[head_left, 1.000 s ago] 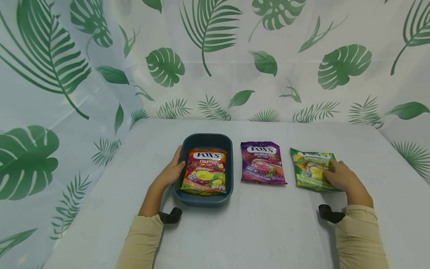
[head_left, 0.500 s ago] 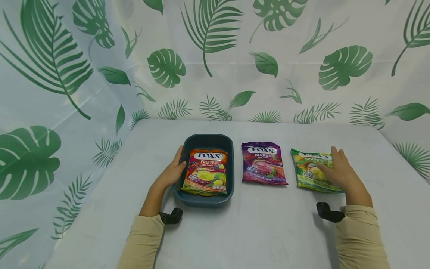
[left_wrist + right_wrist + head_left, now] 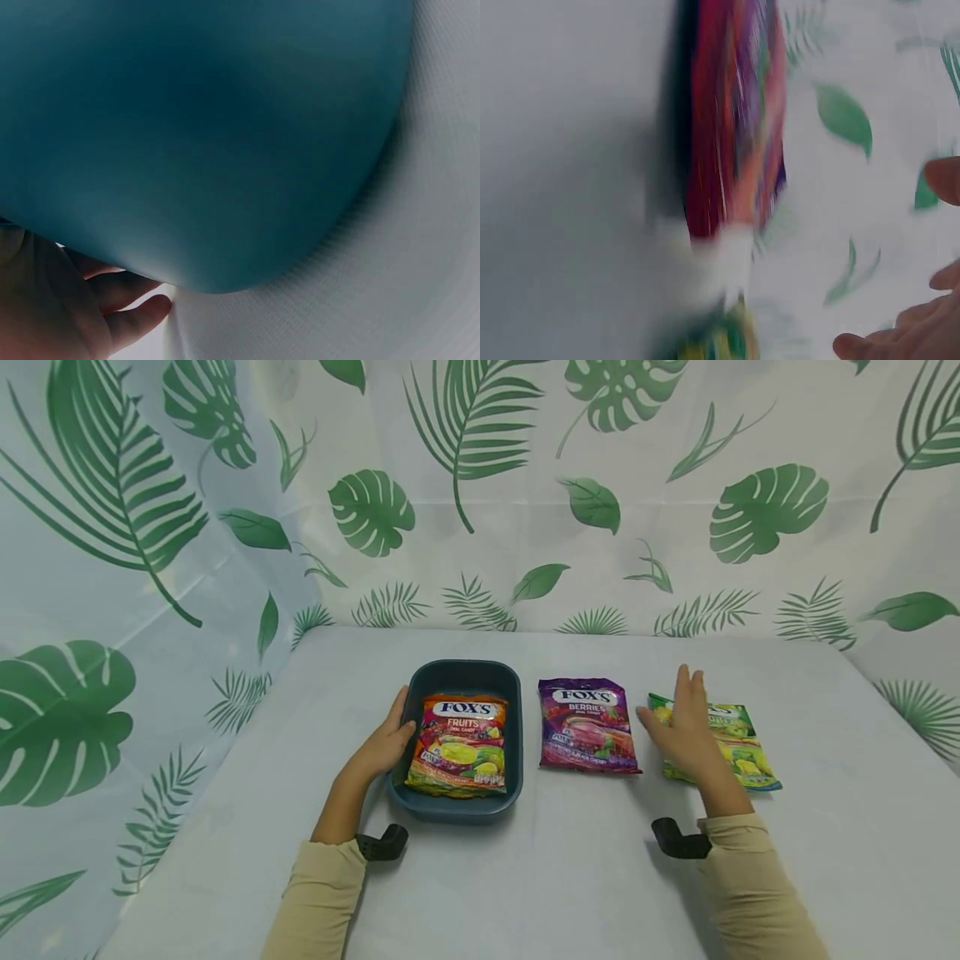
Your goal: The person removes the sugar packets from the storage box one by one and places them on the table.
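Note:
A dark teal plastic tub [image 3: 514, 735] holds an orange-red Fox's Fruits candy bag [image 3: 459, 747]. My left hand [image 3: 386, 743] grips the tub's left side, thumb over the rim and fingers along the outer wall; in the left wrist view the tub's wall [image 3: 210, 150] fills most of the picture. Over the green Fox's candy bag [image 3: 742, 752] passes my right hand [image 3: 690, 735], fingers extended and thumb spread, holding nothing. It partly covers that bag. Just left of its thumb lies the purple Fox's Berries candy bag [image 3: 588, 727], blurred in the right wrist view.
Everything rests on a white-covered table [image 3: 570, 860]. A white backdrop [image 3: 510, 502] with green leaf prints rises behind and at the sides. A black wrist-worn device [image 3: 678, 839] sticks out from the right wrist, and a similar one [image 3: 384, 843] from the left.
My right hand has come off the green candy bag and moved left toward the purple one, its fingers straightening. The left hand, tub and bags stay where they were.

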{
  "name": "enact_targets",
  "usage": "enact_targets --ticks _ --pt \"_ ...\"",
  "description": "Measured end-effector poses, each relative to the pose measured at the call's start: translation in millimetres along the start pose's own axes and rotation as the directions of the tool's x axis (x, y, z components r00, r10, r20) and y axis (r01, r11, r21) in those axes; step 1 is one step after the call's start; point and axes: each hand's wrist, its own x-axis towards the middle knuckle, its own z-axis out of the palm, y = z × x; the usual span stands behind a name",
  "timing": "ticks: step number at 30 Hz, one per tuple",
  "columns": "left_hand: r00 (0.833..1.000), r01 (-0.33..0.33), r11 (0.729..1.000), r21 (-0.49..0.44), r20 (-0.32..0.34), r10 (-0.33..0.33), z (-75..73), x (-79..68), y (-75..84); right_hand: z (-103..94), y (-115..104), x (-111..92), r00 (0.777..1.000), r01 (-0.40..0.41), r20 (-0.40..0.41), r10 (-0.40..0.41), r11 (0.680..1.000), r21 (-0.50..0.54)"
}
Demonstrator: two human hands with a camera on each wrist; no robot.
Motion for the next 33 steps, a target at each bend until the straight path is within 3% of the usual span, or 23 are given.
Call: enact_targets --ticks 4,12,23,33 --pt "1.000 0.000 1.000 -0.006 0.001 0.000 -0.3 1.1 -0.9 27.1 -27.6 -1.8 0.997 0.080 0.005 -0.081 0.993 0.092" --pt "1.000 0.000 1.000 -0.021 -0.001 0.000 0.6 4.0 -0.5 68.1 -64.6 -3.8 0.997 0.076 0.012 -0.081 0.975 0.208" --pt "1.000 0.003 1.000 -0.003 -0.003 -0.003 -0.3 -0.2 0.7 96.4 -101.6 -10.0 0.990 0.081 0.084 -0.110 0.952 0.295" --pt "1.000 -0.012 1.000 0.010 0.005 0.012 -0.9 2.3 -1.2 123.2 -140.4 -12.2 0.972 0.080 0.172 -0.162 0.911 0.405"
